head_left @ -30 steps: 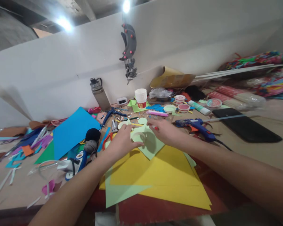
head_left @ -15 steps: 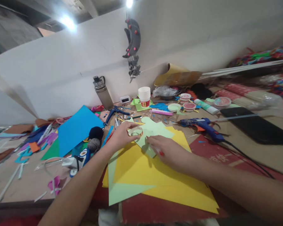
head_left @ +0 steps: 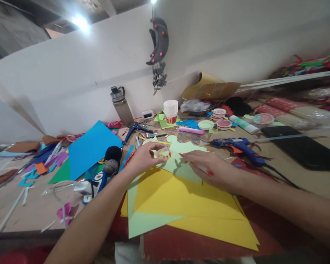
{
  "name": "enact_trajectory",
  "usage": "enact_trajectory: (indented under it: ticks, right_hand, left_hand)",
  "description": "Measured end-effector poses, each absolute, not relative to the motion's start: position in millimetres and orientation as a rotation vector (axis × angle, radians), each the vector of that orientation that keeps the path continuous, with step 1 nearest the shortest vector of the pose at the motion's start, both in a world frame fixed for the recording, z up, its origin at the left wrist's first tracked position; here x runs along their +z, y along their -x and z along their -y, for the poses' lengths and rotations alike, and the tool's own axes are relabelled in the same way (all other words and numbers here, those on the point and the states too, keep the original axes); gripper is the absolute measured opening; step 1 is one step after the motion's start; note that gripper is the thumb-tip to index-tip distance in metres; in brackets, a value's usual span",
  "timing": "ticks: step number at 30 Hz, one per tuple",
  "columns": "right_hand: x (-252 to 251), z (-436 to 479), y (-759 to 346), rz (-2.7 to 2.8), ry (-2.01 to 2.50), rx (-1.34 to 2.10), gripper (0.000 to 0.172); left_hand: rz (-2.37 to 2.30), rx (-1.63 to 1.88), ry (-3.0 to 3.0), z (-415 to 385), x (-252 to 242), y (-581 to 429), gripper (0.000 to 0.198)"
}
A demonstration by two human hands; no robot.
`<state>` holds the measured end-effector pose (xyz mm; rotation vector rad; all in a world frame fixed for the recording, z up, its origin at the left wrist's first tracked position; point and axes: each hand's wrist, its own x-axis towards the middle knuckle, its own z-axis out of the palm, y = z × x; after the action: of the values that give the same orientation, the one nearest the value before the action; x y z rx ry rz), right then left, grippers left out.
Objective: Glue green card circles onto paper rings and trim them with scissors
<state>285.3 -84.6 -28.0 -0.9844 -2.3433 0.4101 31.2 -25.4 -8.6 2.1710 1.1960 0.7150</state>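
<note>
My left hand [head_left: 144, 157] pinches a short ring that looks cut from a paper cup [head_left: 168, 155], with red and yellow print on its side. Its open end is tilted over a pale green sheet [head_left: 187, 172]. In my right hand [head_left: 211, 167] is a slim pen [head_left: 182, 155] with a red tip and a red end; most of its barrel is hidden by the fingers. The tip hovers at the green sheet, right of the ring. Under that sheet lie several yellow sheets [head_left: 181, 198], and another pale green sheet [head_left: 145, 225] shows at the front left.
Stacked paper cups [head_left: 171, 110] and a bottle [head_left: 122, 108] stand at the back. A glue gun [head_left: 246, 148] with a trailing cord lies right, near a black phone-like slab [head_left: 299, 148]. Blue card [head_left: 93, 150], yarn balls [head_left: 111, 167] and blue-handled pliers [head_left: 137, 130] lie left.
My right hand has moved right, away from the ring. The green sheet has turned and shifted right beneath both hands. My left hand keeps hold of the ring, now slightly tilted.
</note>
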Motion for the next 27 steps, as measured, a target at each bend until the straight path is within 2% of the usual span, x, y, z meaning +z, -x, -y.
enact_trajectory:
  ticks: [5, 13, 16, 19, 27]
  right_hand:
    - [-33, 97, -265, 2.369, 0.937, 0.494, 0.03]
    - [-30, 90, -294, 2.427, 0.656, 0.497, 0.026]
    - [-28, 84, -301, 2.169, 0.795, 0.398, 0.02]
    - [-29, 80, -299, 1.949, 0.95, 0.385, 0.022]
    - [-42, 74, -289, 2.012, 1.011, 0.522, 0.018]
  left_hand:
    - [-1.275, 0.819, -2.16, 23, -10, -28, 0.041]
    - [-1.257, 0.698, -2.262, 43, -14, -44, 0.049]
    - [-1.269, 0.718, -2.288, 53, -15, -54, 0.048]
    - [-1.227, 0.688, -2.322, 60, -16, -60, 0.05]
    - [-1.162, 0.629, -2.293, 61, -15, -59, 0.057]
